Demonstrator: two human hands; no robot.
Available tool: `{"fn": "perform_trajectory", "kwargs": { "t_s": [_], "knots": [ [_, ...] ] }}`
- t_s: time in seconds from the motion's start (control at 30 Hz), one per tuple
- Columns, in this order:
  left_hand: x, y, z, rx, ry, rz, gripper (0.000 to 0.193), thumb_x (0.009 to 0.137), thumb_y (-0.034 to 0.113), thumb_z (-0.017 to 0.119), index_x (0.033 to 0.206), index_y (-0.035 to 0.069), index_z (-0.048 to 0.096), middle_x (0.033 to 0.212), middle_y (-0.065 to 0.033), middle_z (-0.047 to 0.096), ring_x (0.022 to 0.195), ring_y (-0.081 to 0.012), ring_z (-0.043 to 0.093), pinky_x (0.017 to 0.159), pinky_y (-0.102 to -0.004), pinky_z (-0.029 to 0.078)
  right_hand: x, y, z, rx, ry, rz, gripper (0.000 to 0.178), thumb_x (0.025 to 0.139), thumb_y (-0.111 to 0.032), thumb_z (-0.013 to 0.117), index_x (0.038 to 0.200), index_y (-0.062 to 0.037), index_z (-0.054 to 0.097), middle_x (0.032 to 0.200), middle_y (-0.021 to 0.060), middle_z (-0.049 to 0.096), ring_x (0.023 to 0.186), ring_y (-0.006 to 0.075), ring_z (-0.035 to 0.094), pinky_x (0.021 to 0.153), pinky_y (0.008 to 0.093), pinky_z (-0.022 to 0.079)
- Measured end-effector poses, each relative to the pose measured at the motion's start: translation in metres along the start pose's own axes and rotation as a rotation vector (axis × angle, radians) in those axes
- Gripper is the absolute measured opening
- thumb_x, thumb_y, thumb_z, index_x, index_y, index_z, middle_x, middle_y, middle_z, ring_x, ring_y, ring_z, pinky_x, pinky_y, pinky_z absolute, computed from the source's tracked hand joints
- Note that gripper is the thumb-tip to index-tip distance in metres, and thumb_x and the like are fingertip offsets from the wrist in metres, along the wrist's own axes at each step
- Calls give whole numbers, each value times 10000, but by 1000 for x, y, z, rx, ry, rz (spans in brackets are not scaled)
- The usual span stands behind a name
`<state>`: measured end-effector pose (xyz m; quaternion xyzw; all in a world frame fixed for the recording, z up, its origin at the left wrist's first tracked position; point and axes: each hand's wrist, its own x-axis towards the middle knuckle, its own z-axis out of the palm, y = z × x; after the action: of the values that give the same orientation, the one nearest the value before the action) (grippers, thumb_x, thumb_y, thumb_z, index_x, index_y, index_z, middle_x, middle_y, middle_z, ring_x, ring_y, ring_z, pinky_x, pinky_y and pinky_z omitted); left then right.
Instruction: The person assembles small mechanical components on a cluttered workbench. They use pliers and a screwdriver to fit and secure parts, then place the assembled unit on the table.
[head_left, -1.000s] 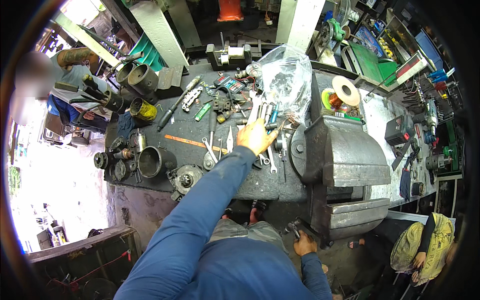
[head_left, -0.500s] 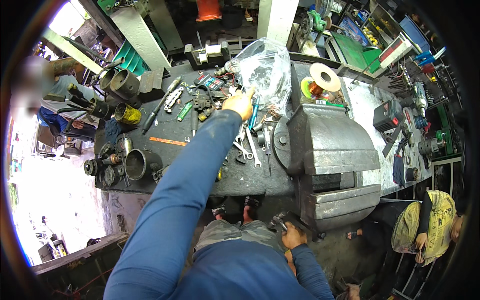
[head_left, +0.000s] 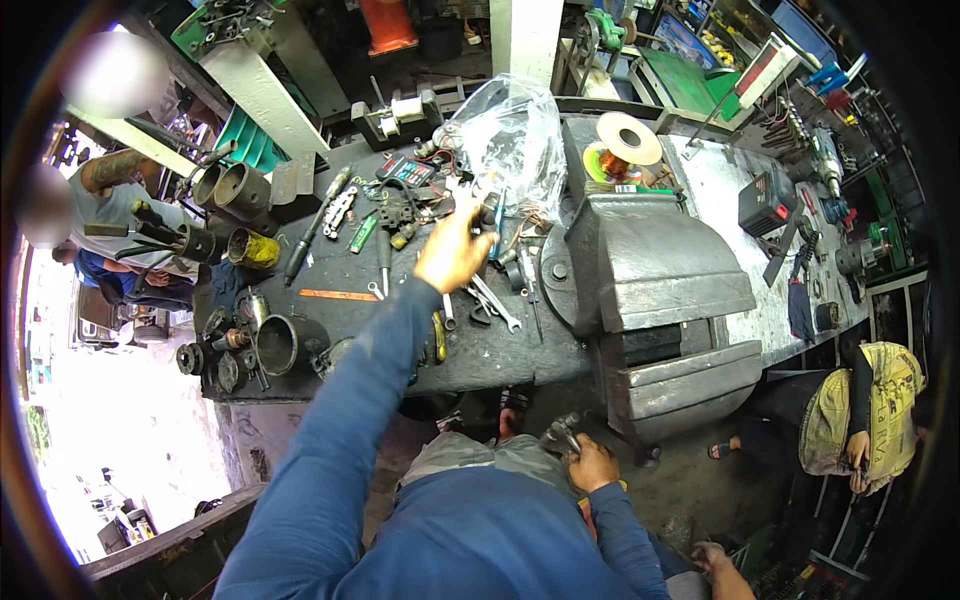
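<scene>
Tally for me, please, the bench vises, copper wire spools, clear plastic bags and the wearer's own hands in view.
bench vise: 1
copper wire spool: 1
clear plastic bag: 1
hands: 2, left hand over the bench, right hand gripping a metal part
Total: 5

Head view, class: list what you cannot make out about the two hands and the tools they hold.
- Left hand: its palm faces away; the tool with a blue grip is too small to identify.
- Right hand: closed on a small metal part, too small and dark to name.
- Clear plastic bag: glare hides its contents.
- Wrenches on the bench: sizes unreadable.
</scene>
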<state>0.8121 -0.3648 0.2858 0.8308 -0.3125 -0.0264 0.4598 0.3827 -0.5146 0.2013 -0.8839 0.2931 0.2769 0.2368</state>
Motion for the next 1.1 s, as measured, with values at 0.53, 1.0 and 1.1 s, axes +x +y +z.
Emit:
{"fn": "perform_trajectory", "kwargs": {
  "t_s": [0.53, 1.0, 1.1],
  "knots": [
    [-93, 43, -15, -186, 162, 156, 374, 998, 231, 744, 1298, 14, 691, 1147, -206, 754, 1023, -392, 742, 893, -454, 579, -2, -34, -7, -66, 90, -123, 275, 927, -242, 732, 1156, -99, 678, 1039, 233, 766, 1017, 484, 717, 879, 594, 555],
    [-283, 54, -297, -794, 77, -887, 575, 926, 19, 598, 1495, 40, 517, 1107, -146, 709, 808, -207, 712, 723, -346, 624, 7, -90, -42, -14, 157, -265, 216, 936, -203, 726, 1079, -63, 646, 932, 267, 743, 957, 525, 695, 830, 614, 534],
    [-299, 48, -288, -1491, 60, -686, 704, 894, 214, 733, 1479, -87, 484, 1259, -275, 679, 1020, -302, 761, 958, -467, 643, 4, -102, -46, 19, 174, -284, 204, 935, -194, 723, 1055, -53, 638, 908, 268, 734, 949, 518, 693, 813, 606, 532]
  ]
}}
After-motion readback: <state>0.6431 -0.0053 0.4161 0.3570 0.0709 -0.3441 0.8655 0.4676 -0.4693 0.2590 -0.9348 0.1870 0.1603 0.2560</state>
